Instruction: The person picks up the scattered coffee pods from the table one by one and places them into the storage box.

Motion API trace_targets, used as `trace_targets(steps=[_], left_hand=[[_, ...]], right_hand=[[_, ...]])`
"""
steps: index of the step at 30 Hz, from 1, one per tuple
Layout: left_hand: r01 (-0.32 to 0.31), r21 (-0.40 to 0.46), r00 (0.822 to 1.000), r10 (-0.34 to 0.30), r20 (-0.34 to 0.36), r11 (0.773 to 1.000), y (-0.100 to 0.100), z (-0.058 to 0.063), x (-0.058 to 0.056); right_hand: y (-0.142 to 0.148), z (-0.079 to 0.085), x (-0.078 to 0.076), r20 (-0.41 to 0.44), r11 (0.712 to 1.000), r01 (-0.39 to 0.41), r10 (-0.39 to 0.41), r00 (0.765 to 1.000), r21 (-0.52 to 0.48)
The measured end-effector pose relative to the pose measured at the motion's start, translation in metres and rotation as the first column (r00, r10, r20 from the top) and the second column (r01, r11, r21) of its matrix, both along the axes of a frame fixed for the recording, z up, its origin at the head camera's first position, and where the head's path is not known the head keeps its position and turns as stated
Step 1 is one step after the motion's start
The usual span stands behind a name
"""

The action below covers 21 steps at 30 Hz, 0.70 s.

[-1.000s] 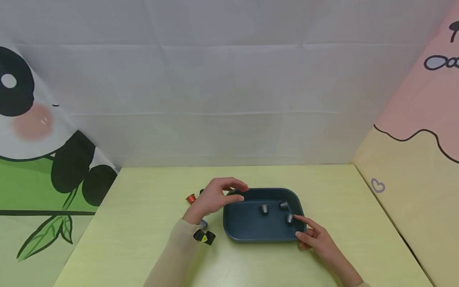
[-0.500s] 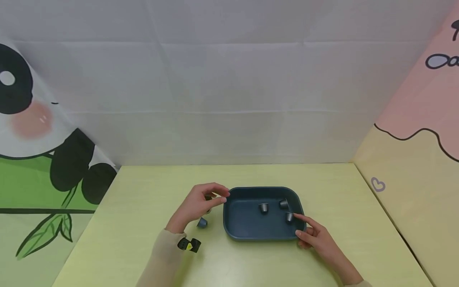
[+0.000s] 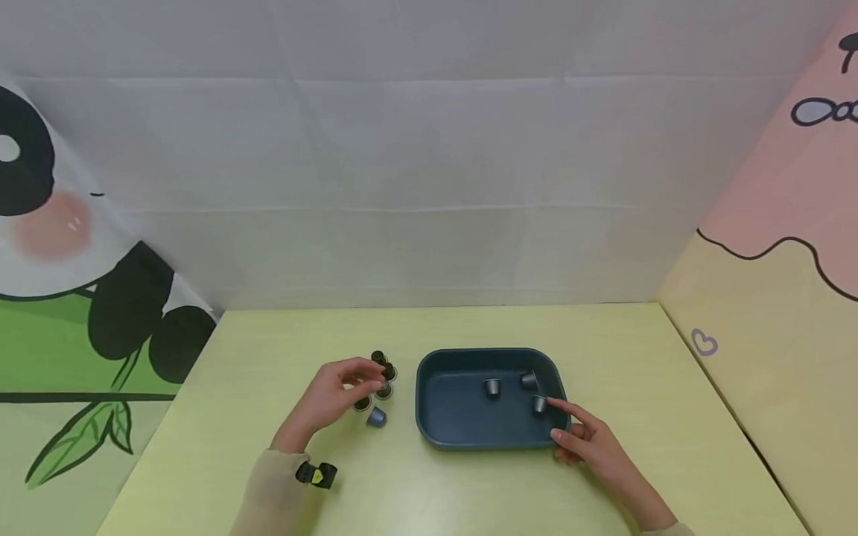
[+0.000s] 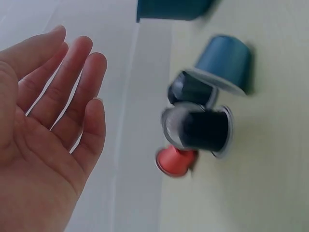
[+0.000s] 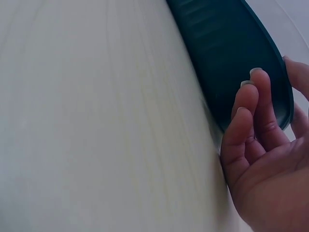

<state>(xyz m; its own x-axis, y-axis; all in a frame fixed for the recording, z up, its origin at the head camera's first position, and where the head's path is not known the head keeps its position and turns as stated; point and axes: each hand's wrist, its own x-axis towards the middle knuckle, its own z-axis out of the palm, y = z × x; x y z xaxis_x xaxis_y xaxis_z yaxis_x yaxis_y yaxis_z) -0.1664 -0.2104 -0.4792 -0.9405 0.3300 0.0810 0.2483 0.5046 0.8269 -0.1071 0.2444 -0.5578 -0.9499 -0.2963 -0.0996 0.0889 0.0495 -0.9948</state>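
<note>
My left hand (image 3: 335,394) hovers over a group of coffee capsules left of the tray, holding nothing; its fingers are loosely bent. In the left wrist view a blue capsule (image 4: 224,63), dark capsules (image 4: 207,129) and a red capsule (image 4: 175,161) lie beside that hand. The head view has the red one hidden behind the hand. At the right side of the dark blue tray (image 3: 456,420), my right hand (image 3: 593,443) grips the near corner, index finger over the rim. Three silver capsules (image 3: 492,388) lie inside the tray, one right at that index fingertip.
The pale yellow table (image 3: 469,491) runs back to a white cloth wall (image 3: 429,186). Printed panels stand at the left (image 3: 60,342) and right (image 3: 771,357). A black and yellow strap piece (image 3: 316,475) sits at the left cuff.
My left hand has moved left from the tray's rim to the capsules on the table, uncovering the dark and blue ones. The right hand and the silver capsules stay where they were.
</note>
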Motion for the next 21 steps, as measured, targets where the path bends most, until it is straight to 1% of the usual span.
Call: trace_targets(steps=[5, 10, 13, 16, 21], left_hand=[[-0.04, -0.032, 0.999, 0.041, 0.021, 0.999, -0.016, -0.014, 0.002], [-0.098, -0.028, 0.99, 0.1, 0.097, 0.995, -0.027, -0.03, 0.003], [-0.113, -0.015, 0.985, 0.114, 0.129, 0.993, -0.031, -0.04, 0.001], [-0.125, -0.043, 0.983, 0.129, 0.128, 0.991, -0.031, -0.048, 0.0], [-0.145, -0.114, 0.982, 0.157, 0.104, 0.983, -0.032, -0.057, -0.002]], right_hand=[[0.0, 0.001, 0.0, -0.001, 1.0, -0.002, 0.002, 1.0, -0.001], [-0.001, 0.001, 0.0, -0.001, 1.0, 0.003, -0.003, 1.0, 0.0], [-0.001, 0.001, 0.0, -0.003, 1.0, 0.003, -0.003, 1.0, -0.006], [-0.001, 0.0, 0.001, -0.003, 1.0, -0.001, 0.001, 1.0, -0.014], [-0.001, -0.001, 0.001, -0.01, 1.0, -0.003, 0.002, 1.0, -0.014]])
